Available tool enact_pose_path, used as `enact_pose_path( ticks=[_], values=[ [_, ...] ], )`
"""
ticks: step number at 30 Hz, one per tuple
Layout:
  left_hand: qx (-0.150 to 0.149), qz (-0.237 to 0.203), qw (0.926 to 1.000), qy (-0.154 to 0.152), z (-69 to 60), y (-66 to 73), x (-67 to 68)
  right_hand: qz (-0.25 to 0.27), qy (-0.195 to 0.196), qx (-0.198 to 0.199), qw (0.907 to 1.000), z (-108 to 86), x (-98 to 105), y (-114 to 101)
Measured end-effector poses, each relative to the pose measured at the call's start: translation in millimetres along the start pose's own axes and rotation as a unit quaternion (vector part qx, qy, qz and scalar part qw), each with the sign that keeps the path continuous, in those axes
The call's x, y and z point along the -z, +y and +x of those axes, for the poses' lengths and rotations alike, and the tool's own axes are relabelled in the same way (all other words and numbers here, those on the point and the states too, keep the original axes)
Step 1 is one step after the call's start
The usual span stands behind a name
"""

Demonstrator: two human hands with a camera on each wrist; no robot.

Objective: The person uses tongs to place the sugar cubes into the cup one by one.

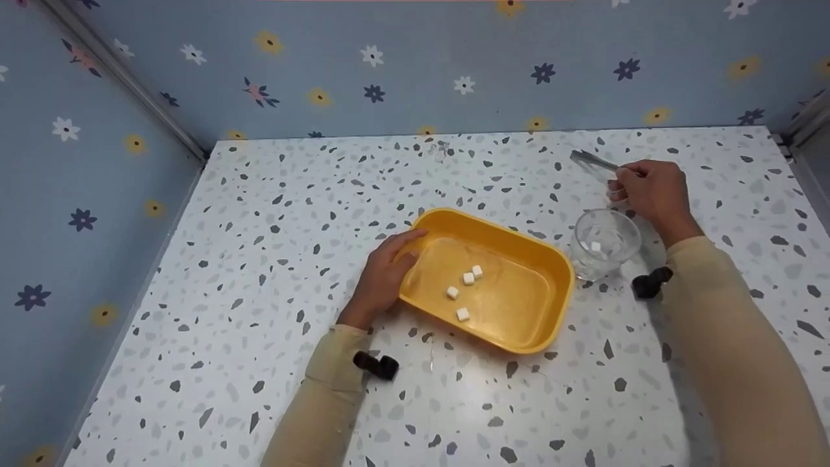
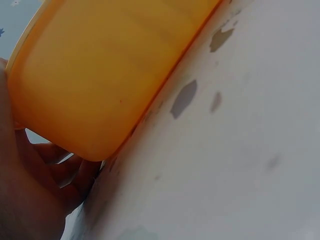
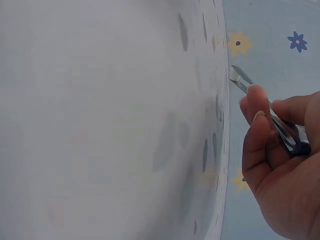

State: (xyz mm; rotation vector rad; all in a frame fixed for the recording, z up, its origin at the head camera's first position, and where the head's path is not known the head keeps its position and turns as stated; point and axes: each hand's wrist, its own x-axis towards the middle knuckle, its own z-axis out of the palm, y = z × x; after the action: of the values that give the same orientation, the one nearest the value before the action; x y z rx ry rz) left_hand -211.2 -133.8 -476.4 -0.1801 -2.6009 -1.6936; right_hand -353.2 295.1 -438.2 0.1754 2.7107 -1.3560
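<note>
A yellow plastic tray point(image 1: 561, 305) lies at an angle on the table, with several small white cubes point(image 1: 462, 314) on its floor. My left hand point(image 1: 382, 272) grips the tray's left end; in the left wrist view its fingers point(image 2: 75, 175) curl behind the tray wall. Beyond a clear glass point(image 1: 606, 237), my right hand point(image 1: 655, 191) holds small metal tongs point(image 1: 595, 160), their tips pointing up and left. The right wrist view shows the serrated tip of the tongs point(image 3: 240, 76) past the fingers. A white cube point(image 1: 596, 246) shows in the glass.
The speckled white table point(image 1: 259, 311) extends around the tray. Flower-patterned panels point(image 1: 415, 65) border it at the back and left. The glass stands close to the tray's right end, beside the right wrist's black camera mount point(image 1: 650, 283).
</note>
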Motion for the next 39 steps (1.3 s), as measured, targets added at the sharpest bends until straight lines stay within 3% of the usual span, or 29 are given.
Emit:
enact_pose_path(
  ticks=[6, 15, 27, 33, 39],
  values=[
    [0.007, 0.001, 1.0000, 0.003, -0.3, 0.7, -0.4, 0.065, 0.019, -0.004, 0.9977, -9.7, 4.1, 6.9],
    [-0.007, -0.012, 0.9999, 0.004, -0.2, -0.2, -1.2, 0.101, 0.045, -0.014, 0.9938, -27.9, 6.5, 10.3],
    [0.007, -0.017, 0.9998, 0.002, -0.1, 0.0, -1.9, 0.157, 0.093, -0.038, 0.9825, -53.0, 22.0, 23.1],
    [0.014, -0.018, 0.9997, -0.007, 0.1, -1.4, -2.1, 0.156, 0.118, -0.026, 0.9804, -71.2, 27.7, 22.3],
    [0.018, -0.014, 0.9997, 0.004, 0.5, -1.9, -3.2, 0.146, 0.129, 0.003, 0.9808, -87.9, 28.6, 14.0]
  ],
)
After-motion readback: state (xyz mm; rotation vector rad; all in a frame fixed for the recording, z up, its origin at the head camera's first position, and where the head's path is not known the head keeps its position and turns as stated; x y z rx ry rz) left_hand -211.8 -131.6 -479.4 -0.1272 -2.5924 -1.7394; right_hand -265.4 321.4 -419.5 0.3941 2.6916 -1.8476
